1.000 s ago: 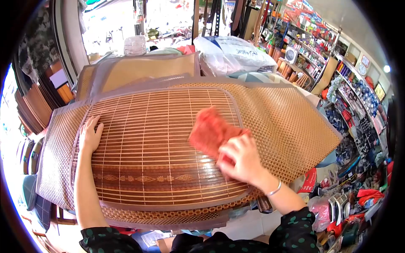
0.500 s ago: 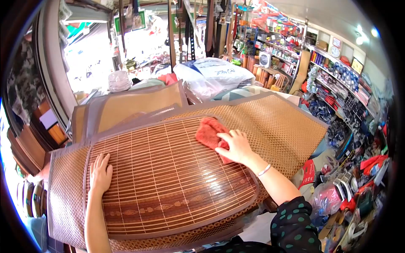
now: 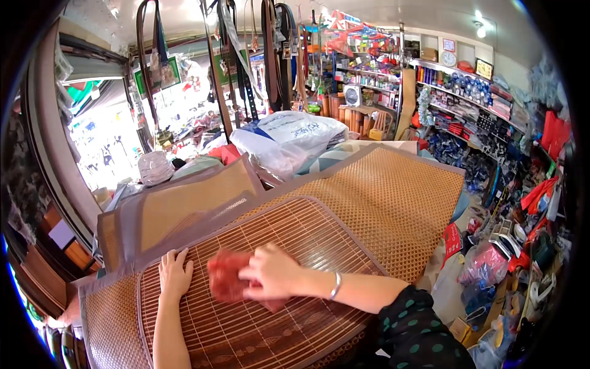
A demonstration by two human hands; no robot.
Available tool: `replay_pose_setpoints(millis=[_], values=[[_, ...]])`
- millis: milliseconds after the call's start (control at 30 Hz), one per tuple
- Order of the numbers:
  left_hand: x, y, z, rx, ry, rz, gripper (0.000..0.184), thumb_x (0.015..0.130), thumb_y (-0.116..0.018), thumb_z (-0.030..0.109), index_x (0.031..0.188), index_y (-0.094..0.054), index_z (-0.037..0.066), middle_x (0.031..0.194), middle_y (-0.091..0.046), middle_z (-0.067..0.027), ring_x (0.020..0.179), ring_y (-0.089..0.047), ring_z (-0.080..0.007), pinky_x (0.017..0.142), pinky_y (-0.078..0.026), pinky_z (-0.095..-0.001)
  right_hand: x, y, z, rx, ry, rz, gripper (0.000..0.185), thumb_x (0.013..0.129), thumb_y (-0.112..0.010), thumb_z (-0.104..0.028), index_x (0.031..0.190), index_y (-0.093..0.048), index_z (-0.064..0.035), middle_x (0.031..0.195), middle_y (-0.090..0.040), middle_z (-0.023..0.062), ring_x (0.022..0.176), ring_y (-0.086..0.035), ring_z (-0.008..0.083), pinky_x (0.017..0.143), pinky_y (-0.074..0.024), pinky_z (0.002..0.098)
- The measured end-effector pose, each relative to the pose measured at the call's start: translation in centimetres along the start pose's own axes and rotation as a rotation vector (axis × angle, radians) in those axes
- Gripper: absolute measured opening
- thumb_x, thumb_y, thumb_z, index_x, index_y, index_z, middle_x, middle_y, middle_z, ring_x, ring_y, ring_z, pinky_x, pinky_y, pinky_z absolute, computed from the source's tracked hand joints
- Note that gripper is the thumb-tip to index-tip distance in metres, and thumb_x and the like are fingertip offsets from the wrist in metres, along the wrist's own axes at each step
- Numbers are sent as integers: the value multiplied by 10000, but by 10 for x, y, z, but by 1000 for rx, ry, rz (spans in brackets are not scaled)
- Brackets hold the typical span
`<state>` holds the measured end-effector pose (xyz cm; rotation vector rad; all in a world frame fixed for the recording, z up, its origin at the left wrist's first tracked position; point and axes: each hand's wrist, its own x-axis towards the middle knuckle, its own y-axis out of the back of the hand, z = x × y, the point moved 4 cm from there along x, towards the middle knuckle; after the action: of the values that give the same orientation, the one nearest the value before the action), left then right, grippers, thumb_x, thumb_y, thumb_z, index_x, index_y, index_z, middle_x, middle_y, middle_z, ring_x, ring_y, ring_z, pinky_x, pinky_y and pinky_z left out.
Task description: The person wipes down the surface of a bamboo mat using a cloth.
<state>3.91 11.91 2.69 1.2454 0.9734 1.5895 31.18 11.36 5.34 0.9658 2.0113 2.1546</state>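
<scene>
A brown slatted bamboo mat point(image 3: 295, 229) with a grey-brown border lies on top of a tan woven mat point(image 3: 393, 184). My right hand point(image 3: 270, 273), with a bracelet at the wrist, grips a red cloth point(image 3: 228, 275) against the slats near the middle of the bamboo mat. The cloth is slightly blurred. My left hand point(image 3: 176, 274) rests flat on the mat's upper left part, fingers spread, holding nothing, just left of the cloth.
Behind the mats lie a white plastic-wrapped bundle point(image 3: 295, 135) and another tan mat point(image 3: 196, 212). Belts point(image 3: 268, 55) hang above. Loaded shelves point(image 3: 467, 92) stand at the right, with bagged goods point(image 3: 485, 264) piled low beside the mats.
The red cloth has moved left across the bamboo mat in my right hand, close to my left hand. The camera view has tilted up and turned right.
</scene>
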Motion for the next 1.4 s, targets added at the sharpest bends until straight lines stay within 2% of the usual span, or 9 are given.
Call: replay_pose_setpoints(millis=[167, 233, 267, 367, 600, 767, 933, 1267, 1400], values=[[-4, -2, -5, -102, 0, -48, 495, 960, -503, 326, 1411, -509, 120, 1495, -396, -205, 1399, -334, -354, 1170, -243, -469, 14, 0, 137, -160, -572, 56, 467, 824, -563, -564, 907, -765, -152, 892, -713, 110, 926, -644, 289, 834, -457, 484], [-3, -1, -5, -105, 0, -69, 512, 968, -486, 338, 1434, -481, 125, 1521, -370, -205, 1429, -301, -351, 1189, -204, -464, -5, 5, 173, -140, -842, -20, 522, 842, -591, -570, 1146, -720, -167, 1280, -551, 137, 1217, -470, 348, 1001, -379, 471], [-2, 0, -4, -109, -5, -65, 512, 968, -486, 338, 1434, -481, 125, 1521, -370, -205, 1429, -301, -351, 1189, -204, -464, -15, -7, 189, -154, -779, 147, 468, 818, -616, -523, 1083, -726, -152, 1224, -554, 126, 1172, -480, 373, 936, -408, 503], [-2, 0, -4, -127, 4, -83, 508, 976, -477, 341, 1432, -481, 118, 1518, -372, -208, 1437, -291, -347, 1192, -197, -467, -12, -7, 166, -169, -645, 31, 394, 835, -604, -446, 1033, -706, -121, 1170, -594, 112, 1142, -513, 342, 934, -410, 506], [-2, -6, -8, -118, -27, -66, 505, 960, -504, 324, 1420, -491, 114, 1505, -383, -225, 1418, -316, -370, 1181, -207, -487, 22, -23, -16, 75, 103, 41, 388, 851, -602, -402, 1101, -692, -120, 1204, -620, 105, 1118, -550, 300, 943, -425, 514], [-10, 4, -7, -170, -11, -112, 514, 953, -518, 320, 1421, -492, 109, 1523, -374, -200, 1436, -304, -334, 1191, -194, -467, 56, -67, 58, -56, -133, 46, 427, 868, -560, -494, 1103, -703, -167, 1184, -628, 82, 1133, -535, 312, 937, -428, 509], [-11, 10, -7, -189, 0, -128, 513, 966, -507, 332, 1431, -487, 115, 1535, -369, -169, 1448, -287, -308, 1203, -181, -450, -4, -5, 124, -187, -574, -29, 514, 865, -568, -541, 1220, -673, -185, 1288, -596, 62, 1156, -492, 345, 980, -383, 515], [-11, 10, 0, -202, -7, -122, 498, 959, -510, 308, 1406, -510, 87, 1516, -391, -184, 1431, -312, -321, 1196, -188, -456, -65, 14, -47, 60, 51, 50, 465, 831, -648, -411, 1184, -636, -109, 1271, -546, 127, 1098, -499, 307, 895, -428, 483], [-10, 2, -9, -195, -52, -116, 503, 961, -515, 296, 1417, -491, 84, 1513, -390, -195, 1429, -314, -333, 1187, -192, -476, -18, -8, -38, 90, 50, -13, 441, 847, -643, -422, 1168, -659, -120, 1304, -550, 118, 1110, -497, 298, 895, -431, 482]])
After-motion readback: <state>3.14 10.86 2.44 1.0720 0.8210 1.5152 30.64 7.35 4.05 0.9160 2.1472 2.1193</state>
